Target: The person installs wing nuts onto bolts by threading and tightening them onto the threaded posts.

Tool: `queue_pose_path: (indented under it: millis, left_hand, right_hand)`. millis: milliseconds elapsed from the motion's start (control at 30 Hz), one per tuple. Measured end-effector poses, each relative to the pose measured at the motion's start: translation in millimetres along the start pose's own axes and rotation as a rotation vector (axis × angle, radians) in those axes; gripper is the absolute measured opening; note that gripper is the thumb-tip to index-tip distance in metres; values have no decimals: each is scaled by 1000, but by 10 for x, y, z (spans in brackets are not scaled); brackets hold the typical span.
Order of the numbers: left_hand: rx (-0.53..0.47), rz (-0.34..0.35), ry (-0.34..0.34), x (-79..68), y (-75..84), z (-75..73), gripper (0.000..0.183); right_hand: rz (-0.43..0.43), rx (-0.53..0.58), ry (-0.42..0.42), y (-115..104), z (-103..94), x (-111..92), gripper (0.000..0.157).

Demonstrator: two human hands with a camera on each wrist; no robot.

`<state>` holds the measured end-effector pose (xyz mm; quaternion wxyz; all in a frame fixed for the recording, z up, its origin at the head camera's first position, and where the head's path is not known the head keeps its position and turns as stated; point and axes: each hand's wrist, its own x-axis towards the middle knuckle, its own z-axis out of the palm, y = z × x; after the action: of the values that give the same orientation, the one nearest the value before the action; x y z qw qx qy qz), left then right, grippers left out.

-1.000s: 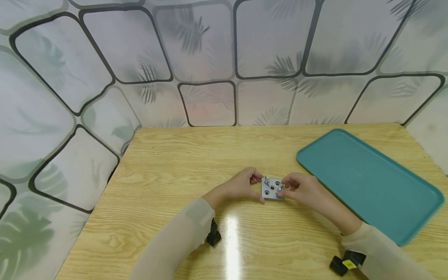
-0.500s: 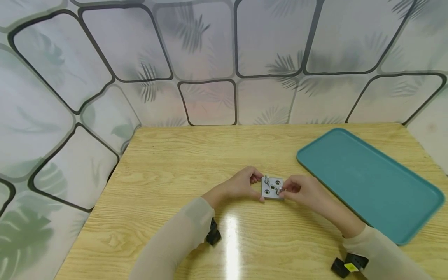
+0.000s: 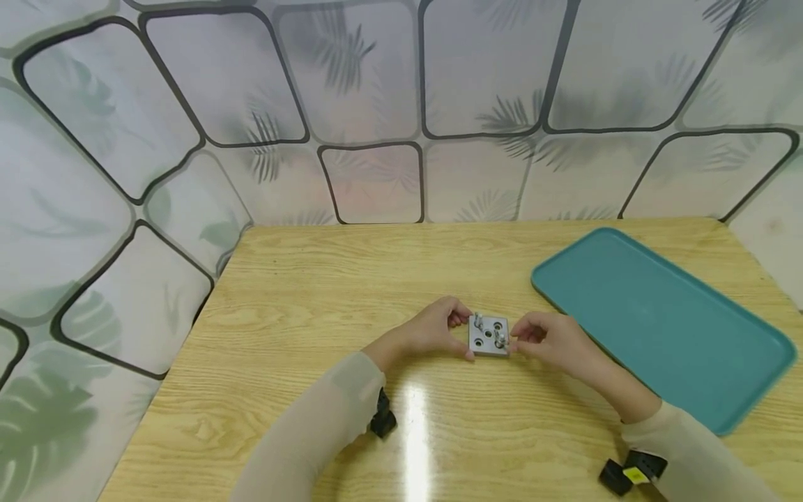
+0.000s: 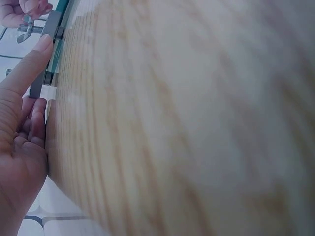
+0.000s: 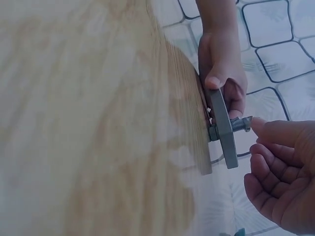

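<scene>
A small square silver metal plate with holes (image 3: 488,346) carries two bolts with wing nuts. My left hand (image 3: 434,328) grips its left side, thumb at the near edge and fingers at the far edge. One wing nut (image 3: 479,322) stands at the far left corner. My right hand (image 3: 547,339) is beside the other wing nut (image 3: 500,339), near the right edge. In the right wrist view, a fingertip (image 5: 261,126) meets the end of this wing nut, while the other fingers curl loosely. Bolt heads (image 4: 48,77) show on the plate's underside.
A teal tray (image 3: 665,328) lies at an angle on the right of the wooden table (image 3: 326,279), beyond my right forearm. A patterned curtain (image 3: 376,84) hangs behind the table. Black wrist cameras (image 3: 381,416) are strapped at both sleeves.
My right fingers have drawn back slightly to the right from the near wing nut, which shows more fully. The left hand keeps its hold and the plate stays in place.
</scene>
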<state>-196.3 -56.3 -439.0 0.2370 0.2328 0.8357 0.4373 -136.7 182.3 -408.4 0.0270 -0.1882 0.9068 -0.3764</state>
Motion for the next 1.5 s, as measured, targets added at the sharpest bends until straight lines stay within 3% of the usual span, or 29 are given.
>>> queue_pose_path:
  millis: [367, 800, 1067, 1267, 1500]
  left_hand:
    - [0, 5, -6, 7, -19, -6, 66]
    - [4, 4, -9, 12, -27, -1, 66]
    - [-4, 2, -9, 4, -30, -2, 65]
    - [5, 11, -11, 7, -24, -14, 67]
    - [12, 20, -14, 12, -19, -17, 67]
  right_hand:
    - [34, 61, -28, 24, 54, 114, 28]
    - [-4, 59, -53, 30, 63, 33, 17]
    - [-21, 65, -25, 18, 75, -6, 12]
    - [38, 13, 29, 52, 68, 40, 19]
    - [50, 7, 23, 32, 91, 96, 25]
